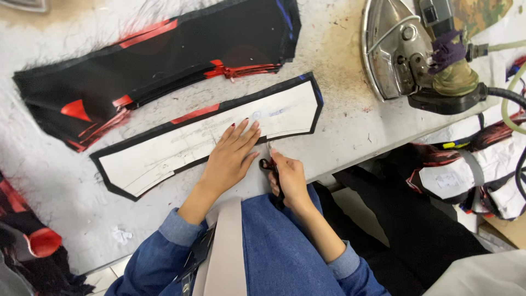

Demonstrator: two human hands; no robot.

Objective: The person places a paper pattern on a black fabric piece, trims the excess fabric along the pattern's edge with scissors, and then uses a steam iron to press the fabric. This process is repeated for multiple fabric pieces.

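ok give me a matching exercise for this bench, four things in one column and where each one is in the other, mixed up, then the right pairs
Things:
1. iron
2. white pattern piece
3. scissors
4. stack of black and red fabric

Places:
A. in the right hand
B. far right of the table, beside the hoses
C. pressed flat under the left hand
D. far side of the table, beyond the pattern

Pairs: 1-B, 2-C, 3-A, 4-D
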